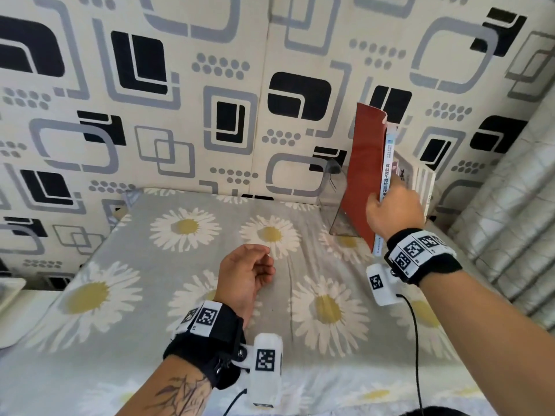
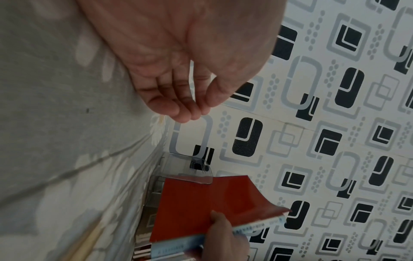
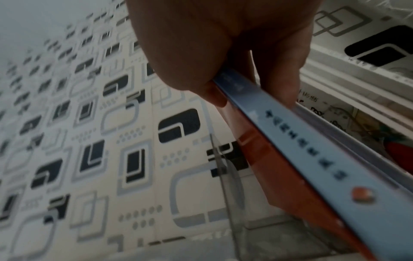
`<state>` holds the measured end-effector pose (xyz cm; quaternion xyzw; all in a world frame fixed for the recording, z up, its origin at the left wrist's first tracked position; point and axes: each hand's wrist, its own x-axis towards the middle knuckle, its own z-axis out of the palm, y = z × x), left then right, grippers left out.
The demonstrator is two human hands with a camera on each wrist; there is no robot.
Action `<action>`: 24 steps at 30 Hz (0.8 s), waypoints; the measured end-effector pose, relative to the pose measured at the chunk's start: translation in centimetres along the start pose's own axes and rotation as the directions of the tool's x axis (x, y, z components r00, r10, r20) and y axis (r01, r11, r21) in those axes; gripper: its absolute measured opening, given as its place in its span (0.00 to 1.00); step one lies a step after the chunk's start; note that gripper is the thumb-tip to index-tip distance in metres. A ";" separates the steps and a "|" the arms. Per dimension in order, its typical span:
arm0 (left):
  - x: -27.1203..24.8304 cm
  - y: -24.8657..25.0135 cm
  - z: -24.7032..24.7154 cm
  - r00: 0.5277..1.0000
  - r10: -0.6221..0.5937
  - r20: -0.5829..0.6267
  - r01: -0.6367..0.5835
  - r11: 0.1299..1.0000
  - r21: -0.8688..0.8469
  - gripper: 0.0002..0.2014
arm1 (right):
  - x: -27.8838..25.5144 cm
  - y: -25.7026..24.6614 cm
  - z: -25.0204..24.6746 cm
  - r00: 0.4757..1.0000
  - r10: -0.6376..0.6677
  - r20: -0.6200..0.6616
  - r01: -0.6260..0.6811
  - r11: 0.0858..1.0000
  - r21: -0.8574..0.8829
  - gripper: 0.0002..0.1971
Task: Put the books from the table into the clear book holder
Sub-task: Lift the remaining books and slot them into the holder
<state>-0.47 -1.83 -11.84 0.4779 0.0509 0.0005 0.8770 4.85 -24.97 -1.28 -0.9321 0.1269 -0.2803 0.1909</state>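
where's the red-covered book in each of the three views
Head: red-covered book, right of centre, upright, gripped by the right hand.
Left wrist: lower middle, below the idle left hand.
Right wrist: diagonal at right, beside its blue spine.
Shared landmark: clear book holder, next to the book.

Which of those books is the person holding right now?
The red book with the pale blue spine, gripped by the right hand. The other books already stand in the holder, untouched.
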 end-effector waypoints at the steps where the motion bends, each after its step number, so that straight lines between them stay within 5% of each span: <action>1: 0.0 0.0 0.0 1.000 0.001 -0.001 -0.001 1.000 -0.002 0.06 | 0.4 -0.2 0.4 1.000 -0.011 -0.004 0.011 1.000 -0.015 0.18; 9: 0.1 0.0 -0.2 1.000 -0.001 -0.003 0.001 1.000 -0.017 0.08 | 0.9 -1.5 4.6 0.989 -0.115 0.088 0.127 0.981 -0.145 0.18; 15: 0.1 0.1 0.0 1.000 0.005 -0.001 -0.005 1.000 0.008 0.07 | 0.8 -1.4 4.2 0.987 -0.053 0.149 0.063 0.996 -0.068 0.18; 21: -0.1 0.1 -0.1 1.000 -0.005 -0.022 0.005 1.000 -0.010 0.06 | 0.9 -0.3 2.8 0.946 -0.055 0.321 0.007 0.989 0.149 0.22; 24: -0.4 0.2 -0.2 1.000 -0.023 -0.017 0.023 1.000 -0.006 0.06 | 0.6 0.6 1.6 0.969 -0.067 0.236 -0.005 0.956 0.293 0.24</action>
